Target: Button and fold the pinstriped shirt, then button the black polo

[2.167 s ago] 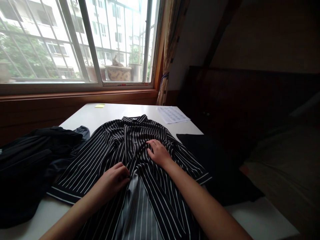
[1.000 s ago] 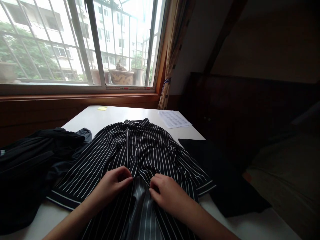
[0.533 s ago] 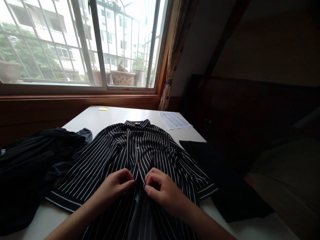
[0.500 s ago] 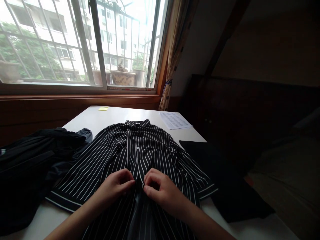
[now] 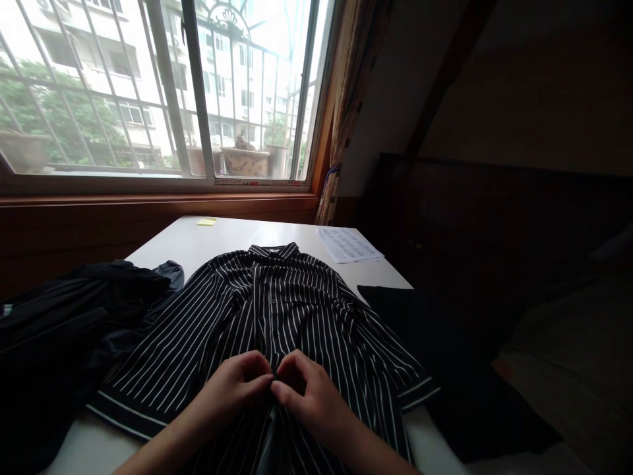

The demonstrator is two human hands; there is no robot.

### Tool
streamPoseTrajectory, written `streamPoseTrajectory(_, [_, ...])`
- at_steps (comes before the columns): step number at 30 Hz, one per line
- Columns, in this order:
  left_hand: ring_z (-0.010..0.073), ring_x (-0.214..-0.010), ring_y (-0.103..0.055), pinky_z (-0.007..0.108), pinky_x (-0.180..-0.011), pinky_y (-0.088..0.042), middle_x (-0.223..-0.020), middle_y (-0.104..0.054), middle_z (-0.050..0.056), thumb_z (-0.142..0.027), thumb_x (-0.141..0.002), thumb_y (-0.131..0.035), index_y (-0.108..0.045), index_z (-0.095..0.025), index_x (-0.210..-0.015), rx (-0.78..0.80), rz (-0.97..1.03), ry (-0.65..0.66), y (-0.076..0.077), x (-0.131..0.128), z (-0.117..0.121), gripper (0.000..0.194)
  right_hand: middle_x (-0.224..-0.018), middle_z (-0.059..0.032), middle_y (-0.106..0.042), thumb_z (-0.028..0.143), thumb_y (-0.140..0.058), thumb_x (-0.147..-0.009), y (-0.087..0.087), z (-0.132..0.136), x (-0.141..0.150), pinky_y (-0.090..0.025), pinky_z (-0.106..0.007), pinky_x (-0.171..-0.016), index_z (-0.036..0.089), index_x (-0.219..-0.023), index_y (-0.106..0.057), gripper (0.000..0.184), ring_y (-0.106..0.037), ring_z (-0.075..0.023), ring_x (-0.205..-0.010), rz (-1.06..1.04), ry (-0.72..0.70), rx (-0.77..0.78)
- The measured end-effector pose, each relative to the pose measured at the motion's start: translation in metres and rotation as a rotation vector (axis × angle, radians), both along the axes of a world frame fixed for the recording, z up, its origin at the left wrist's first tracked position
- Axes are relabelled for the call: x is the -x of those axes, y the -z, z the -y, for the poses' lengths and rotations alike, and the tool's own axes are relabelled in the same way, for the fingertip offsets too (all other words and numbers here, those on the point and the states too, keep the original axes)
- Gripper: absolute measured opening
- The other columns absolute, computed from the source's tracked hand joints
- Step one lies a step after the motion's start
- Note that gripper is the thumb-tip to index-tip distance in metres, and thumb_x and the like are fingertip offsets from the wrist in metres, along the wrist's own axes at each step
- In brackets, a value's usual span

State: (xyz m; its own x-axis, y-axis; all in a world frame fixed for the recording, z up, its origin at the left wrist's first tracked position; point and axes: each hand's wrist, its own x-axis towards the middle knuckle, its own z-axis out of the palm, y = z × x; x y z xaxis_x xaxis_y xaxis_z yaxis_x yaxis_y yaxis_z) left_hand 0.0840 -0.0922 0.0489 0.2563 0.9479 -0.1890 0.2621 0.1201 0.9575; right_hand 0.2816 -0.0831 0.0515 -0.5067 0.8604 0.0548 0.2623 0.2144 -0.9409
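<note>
A black shirt with white stripes [image 5: 301, 310] lies front up on the white table [image 5: 232, 232], its collar toward the window. One button shows on the upper placket. My left hand [image 5: 244, 379] pinches the shirt's left front edge between thumb and fingers. My right hand [image 5: 309, 392] pinches the other front edge, and the fingertips of both hands meet at the middle of the placket. Below the hands the fronts part in a narrow gap that shows the greyish inside. Whatever lies between the fingertips is hidden.
Dark crumpled clothing [image 5: 74, 323] is heaped at the left. A black folded cloth [image 5: 445, 369] lies at the right edge. Printed sheets [image 5: 349, 245] and a yellow sticky note [image 5: 206, 222] lie at the far end, below a barred window [image 5: 163, 99] and a tied curtain [image 5: 341, 125].
My right hand has come down from the shirt's chest to the front edge and moved left to meet my left hand. The two fronts have drawn together, narrowing the gap.
</note>
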Motion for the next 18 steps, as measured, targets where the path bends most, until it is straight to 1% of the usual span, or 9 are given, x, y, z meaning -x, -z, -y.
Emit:
streamPoseTrajectory(4, [0.0145, -0.067, -0.057, 0.025, -0.061, -0.044, -0.075, -0.064, 0.0, -0.038, -0.081, -0.065, -0.066, -0.015, -0.084, -0.041, -0.048, 0.008, -0.001, -0.001, 0.0, 0.023, -0.084, 0.0008, -0.063, 0.032, -0.069, -0.084, 0.004, -0.001, 0.002, -0.045, -0.025, -0.066, 0.02, -0.093, -0.061, 0.017, -0.058, -0.0141, -0.075, 0.037, 0.02, -0.017])
streamPoseTrajectory(8, [0.0175, -0.076, -0.06, 0.026, -0.066, -0.046, -0.08, -0.067, 0.002, -0.034, -0.081, -0.065, -0.069, -0.015, -0.085, -0.08, -0.068, 0.014, 0.0, 0.001, 0.0, 0.02, -0.084, 0.0007, -0.064, 0.027, -0.071, -0.079, 0.006, 0.0, 0.004, -0.046, -0.024, -0.065, 0.02, -0.092, -0.061, 0.017, -0.059, -0.0142, -0.074, 0.073, 0.034, -0.012])
streamPoseTrajectory(14, [0.0153, -0.069, -0.058, 0.025, -0.061, -0.043, -0.077, -0.065, 0.0, -0.033, -0.08, -0.066, -0.068, -0.014, -0.086, -0.065, -0.038, 0.017, 0.006, 0.001, -0.001, 0.02, -0.077, 0.0015, -0.061, 0.016, -0.065, -0.076, 0.005, 0.0, 0.008, -0.044, -0.024, -0.063, 0.019, -0.085, -0.061, 0.011, -0.058, -0.0135, -0.071, 0.116, 0.082, -0.022])
streamPoseTrajectory(18, [0.0156, -0.071, -0.059, 0.024, -0.063, -0.044, -0.078, -0.066, 0.001, -0.031, -0.08, -0.067, -0.068, -0.014, -0.085, -0.086, -0.045, 0.003, 0.009, 0.001, -0.002, 0.018, -0.072, 0.0023, -0.059, 0.015, -0.062, -0.077, 0.003, -0.001, 0.007, -0.041, -0.023, -0.062, 0.018, -0.082, -0.062, 0.005, -0.055, -0.0127, -0.068, 0.095, 0.1, 0.011])
